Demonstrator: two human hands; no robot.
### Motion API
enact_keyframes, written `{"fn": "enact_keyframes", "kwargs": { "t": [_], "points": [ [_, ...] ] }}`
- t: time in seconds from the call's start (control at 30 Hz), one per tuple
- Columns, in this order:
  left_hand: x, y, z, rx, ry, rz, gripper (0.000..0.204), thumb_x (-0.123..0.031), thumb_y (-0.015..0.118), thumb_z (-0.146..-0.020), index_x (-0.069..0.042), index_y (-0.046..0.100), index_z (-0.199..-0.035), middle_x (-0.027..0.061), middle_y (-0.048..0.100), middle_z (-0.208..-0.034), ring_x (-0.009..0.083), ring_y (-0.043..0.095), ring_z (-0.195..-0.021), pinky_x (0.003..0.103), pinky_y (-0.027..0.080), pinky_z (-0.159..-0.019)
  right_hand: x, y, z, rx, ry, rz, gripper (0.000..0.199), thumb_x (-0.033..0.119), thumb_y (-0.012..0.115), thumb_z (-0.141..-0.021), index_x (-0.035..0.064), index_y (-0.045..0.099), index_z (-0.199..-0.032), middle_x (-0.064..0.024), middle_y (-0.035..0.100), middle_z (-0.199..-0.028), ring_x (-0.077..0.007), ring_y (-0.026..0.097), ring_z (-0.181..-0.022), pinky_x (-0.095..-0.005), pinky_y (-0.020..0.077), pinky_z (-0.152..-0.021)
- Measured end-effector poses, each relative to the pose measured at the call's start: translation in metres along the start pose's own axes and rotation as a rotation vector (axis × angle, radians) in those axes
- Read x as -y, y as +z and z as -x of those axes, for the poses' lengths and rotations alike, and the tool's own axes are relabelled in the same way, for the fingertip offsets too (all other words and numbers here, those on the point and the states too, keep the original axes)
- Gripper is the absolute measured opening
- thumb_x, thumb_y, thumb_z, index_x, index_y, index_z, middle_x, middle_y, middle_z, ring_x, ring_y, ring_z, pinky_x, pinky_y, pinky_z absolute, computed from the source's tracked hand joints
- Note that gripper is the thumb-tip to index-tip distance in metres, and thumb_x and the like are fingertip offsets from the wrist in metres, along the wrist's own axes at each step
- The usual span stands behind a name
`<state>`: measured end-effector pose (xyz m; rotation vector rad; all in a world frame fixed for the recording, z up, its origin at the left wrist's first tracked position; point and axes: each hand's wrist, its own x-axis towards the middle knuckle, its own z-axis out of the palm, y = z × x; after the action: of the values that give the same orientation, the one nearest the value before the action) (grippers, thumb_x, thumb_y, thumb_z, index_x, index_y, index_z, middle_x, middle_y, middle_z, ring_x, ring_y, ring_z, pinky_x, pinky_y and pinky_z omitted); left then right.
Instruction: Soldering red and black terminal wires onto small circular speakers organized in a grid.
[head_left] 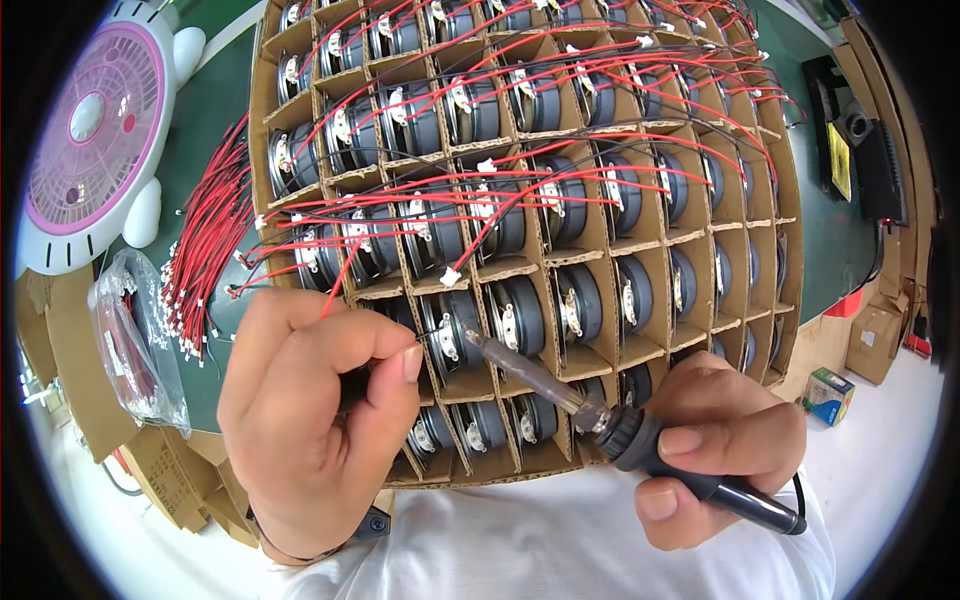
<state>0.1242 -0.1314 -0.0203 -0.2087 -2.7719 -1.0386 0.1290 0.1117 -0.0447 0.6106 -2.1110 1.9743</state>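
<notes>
Pinched between thumb and forefinger of my left hand (pixel 310 410) is a red and black wire lead (pixel 343 275). Its thin dark end points at the terminal of a small round speaker (pixel 448 335). My right hand (pixel 730 430) grips a soldering iron (pixel 545 385) by its black handle. The iron's tip is close to the same speaker's terminal, just right of the wire end; whether they touch I cannot tell. Speakers stand on edge in the cells of a cardboard divider tray (pixel 640 240). Red and black leads with white connectors lie across the far rows.
Left of the tray, a bundle of red and black wires (pixel 210 240) lies on the green table (pixel 215 110), beside a clear plastic bag (pixel 140 340) and a white and pink fan (pixel 95 130). A black device (pixel 870 160) stands at right. A small box (pixel 828 396) sits below.
</notes>
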Motion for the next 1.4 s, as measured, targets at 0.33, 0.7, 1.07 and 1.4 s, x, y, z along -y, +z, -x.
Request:
{"fn": "enact_keyframes", "kwargs": {
  "t": [0.33,0.7,1.07,1.4],
  "points": [
    [0.004,0.001,-0.004,0.076,0.017,0.041,0.016,0.009,0.072,-0.077,0.001,0.068,-0.091,0.0088,0.058,-0.089,0.0133,0.054,-0.073,0.024,0.039,-0.061,-0.001,-0.013,-0.009,0.291,-0.041,0.117,0.041,0.015,0.086,-0.079,0.0059,0.055,-0.105,-0.0083,0.063,-0.078,-0.0184,0.058,-0.057,-0.0309,0.0414,-0.053],
    [0.0,0.004,-0.007,0.045,-0.042,-0.048,0.012,0.002,0.074,-0.076,-0.002,0.067,-0.084,0.0027,0.058,-0.084,0.0073,0.049,-0.066,0.023,0.031,-0.055,-0.001,-0.006,-0.009,0.188,-0.064,0.128,0.034,0.004,0.087,-0.066,0.0024,0.074,-0.098,-0.0065,0.069,-0.08,-0.0189,0.064,-0.061,-0.0278,0.0489,-0.056],
    [-0.003,0.005,-0.007,0.061,-0.102,-0.032,0.011,0.001,0.073,-0.076,-0.002,0.066,-0.083,0.002,0.055,-0.081,0.0068,0.047,-0.063,0.023,0.03,-0.055,-0.003,-0.004,-0.009,0.186,-0.089,0.163,0.034,0.003,0.087,-0.065,0.0038,0.074,-0.096,-0.0054,0.068,-0.079,-0.018,0.064,-0.06,-0.0269,0.0477,-0.054],
    [-0.012,0.011,-0.007,0.008,-0.162,-0.037,0.011,0.001,0.073,-0.076,-0.003,0.065,-0.082,0.0011,0.055,-0.08,0.0072,0.046,-0.063,0.023,0.031,-0.055,-0.005,-0.002,-0.005,0.151,-0.111,0.157,0.039,0.0,0.087,-0.062,0.0056,0.075,-0.098,-0.0043,0.067,-0.08,-0.0166,0.064,-0.061,-0.025,0.0465,-0.057]
  ]
}}
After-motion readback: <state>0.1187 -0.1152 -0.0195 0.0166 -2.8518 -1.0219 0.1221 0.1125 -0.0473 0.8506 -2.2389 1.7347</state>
